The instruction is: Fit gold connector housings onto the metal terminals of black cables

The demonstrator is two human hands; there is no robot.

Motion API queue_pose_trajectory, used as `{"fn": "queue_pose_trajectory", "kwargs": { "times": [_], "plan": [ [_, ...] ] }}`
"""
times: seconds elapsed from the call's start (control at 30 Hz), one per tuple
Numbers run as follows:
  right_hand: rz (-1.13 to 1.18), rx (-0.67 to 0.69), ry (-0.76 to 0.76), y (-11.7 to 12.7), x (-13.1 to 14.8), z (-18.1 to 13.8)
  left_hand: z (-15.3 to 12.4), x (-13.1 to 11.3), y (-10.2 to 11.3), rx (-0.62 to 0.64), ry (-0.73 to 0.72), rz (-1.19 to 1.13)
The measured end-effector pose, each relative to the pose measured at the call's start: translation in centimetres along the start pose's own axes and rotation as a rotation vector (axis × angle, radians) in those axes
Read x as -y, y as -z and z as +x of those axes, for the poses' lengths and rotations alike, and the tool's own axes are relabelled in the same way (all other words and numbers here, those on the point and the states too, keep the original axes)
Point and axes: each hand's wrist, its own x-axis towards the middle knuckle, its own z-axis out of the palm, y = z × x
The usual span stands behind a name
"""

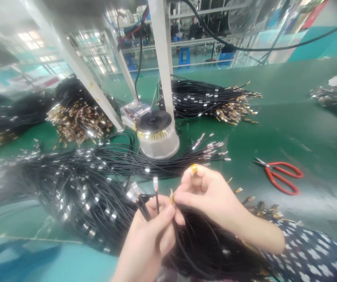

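My left hand [153,227] is closed around several thin black cables [157,201], their flat silvery terminals [156,183] pointing up. Between its thumb and fingers, one cable end [171,197] stands upright with yellow tape around it. My right hand [203,192] pinches at this end with thumb and finger. A small piece of yellow tape [194,169] sticks to a raised fingertip of the right hand. Beneath both hands runs a thick bundle of black cables [203,239], with yellow-taped ends [262,209] emerging below the right forearm.
Behind the hands stands a white round tape dispenser [158,147] with a black top and yellow strips. Red-handled pliers or snippers [283,168] lie at right on the green table [274,129]. More cable bundles [194,96] lie at the back and left, around white frame posts [162,58].
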Motion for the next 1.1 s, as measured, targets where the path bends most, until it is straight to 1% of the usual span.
{"fn": "queue_pose_trajectory", "kwargs": {
  "times": [0.13,0.23,0.3,0.4,0.47,0.53,0.6,0.7,0.83,0.9,0.97,1.0,1.1],
  "plan": [
    [0.069,0.047,-0.039,0.1,-0.2,0.1,0.0,0.3,0.1,0.007,-0.010,-0.007],
    [0.083,0.056,0.016,0.0,-0.6,0.2,0.1,0.5,0.2,0.040,-0.012,0.025],
    [0.081,0.027,0.085,-0.3,-0.9,0.1,0.2,0.6,0.2,0.048,-0.016,0.039],
    [0.062,-0.047,0.159,-0.7,-1.0,-0.2,0.3,0.5,0.3,-0.009,-0.024,0.039],
    [0.021,-0.092,0.196,-0.9,-0.9,-0.5,0.4,0.4,0.3,-0.022,-0.031,0.070],
    [-0.021,-0.075,0.197,-0.7,-0.7,-0.6,0.3,0.3,0.3,0.002,-0.047,0.096],
    [0.019,0.030,0.129,-0.3,-0.5,-0.5,0.3,0.2,0.4,0.042,-0.062,0.096],
    [0.147,0.179,0.026,0.3,-0.5,0.1,0.3,0.2,0.5,0.105,-0.045,0.068],
    [0.288,0.290,-0.036,0.5,-1.1,0.9,0.6,0.5,1.0,0.253,0.014,-0.002],
    [0.367,0.358,-0.042,0.8,-1.4,1.2,0.7,0.7,1.2,0.320,0.052,-0.027],
    [0.398,0.448,-0.033,1.6,-1.5,1.4,0.8,0.7,1.3,0.335,0.070,-0.024],
    [0.402,0.524,-0.041,2.1,-1.4,1.5,0.8,0.6,1.3,0.327,0.067,-0.019],
    [0.405,0.877,-0.134,3.9,-0.4,1.6,0.7,0.4,0.8,0.296,0.033,-0.006]
  ]
}}
